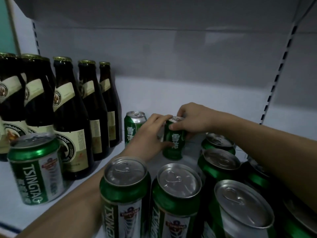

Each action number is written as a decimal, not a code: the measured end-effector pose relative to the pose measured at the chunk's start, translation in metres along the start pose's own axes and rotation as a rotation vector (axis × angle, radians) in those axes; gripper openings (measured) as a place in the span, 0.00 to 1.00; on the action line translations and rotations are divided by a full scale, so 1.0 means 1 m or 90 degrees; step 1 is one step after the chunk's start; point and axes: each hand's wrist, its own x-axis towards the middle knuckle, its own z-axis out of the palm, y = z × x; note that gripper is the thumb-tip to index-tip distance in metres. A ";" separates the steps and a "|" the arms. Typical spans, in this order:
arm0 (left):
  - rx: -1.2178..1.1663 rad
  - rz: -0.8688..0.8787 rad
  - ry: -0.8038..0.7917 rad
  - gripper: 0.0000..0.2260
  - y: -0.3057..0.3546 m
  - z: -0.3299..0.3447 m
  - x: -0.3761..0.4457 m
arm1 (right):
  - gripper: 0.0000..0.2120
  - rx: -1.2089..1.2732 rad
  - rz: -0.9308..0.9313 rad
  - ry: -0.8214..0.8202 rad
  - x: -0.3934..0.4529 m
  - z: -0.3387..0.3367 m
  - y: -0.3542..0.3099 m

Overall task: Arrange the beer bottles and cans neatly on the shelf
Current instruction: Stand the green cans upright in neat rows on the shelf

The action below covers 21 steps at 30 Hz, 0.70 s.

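Note:
A small green can with white Chinese characters [174, 141] stands upright on the white shelf [154, 93], near its middle. My left hand [149, 134] wraps round the can's left side, thumb low on its front. My right hand [193, 120] grips its top and right side from above. A second can of the same kind [132, 125] stands just left, partly behind my left hand. Several dark brown beer bottles with cream labels [68, 117] stand in rows at the left. Tall green Tsingtao cans [125, 194] crowd the front.
One Tsingtao can [34, 169] stands apart at the front left, before the bottles. More green cans [219, 162] fill the right front under my right forearm. The shelf's back wall [171, 54] and a slotted upright [277, 74] close the space; bare shelf lies behind the held can.

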 end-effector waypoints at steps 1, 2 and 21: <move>0.058 0.032 0.006 0.35 -0.001 -0.003 0.001 | 0.19 0.038 0.006 0.006 0.000 0.004 -0.001; 0.116 0.057 0.010 0.34 -0.003 -0.006 0.001 | 0.19 0.067 0.010 0.012 0.000 0.007 -0.003; 0.252 -0.002 -0.027 0.33 -0.022 -0.025 -0.001 | 0.13 0.135 -0.052 -0.053 0.005 0.015 -0.006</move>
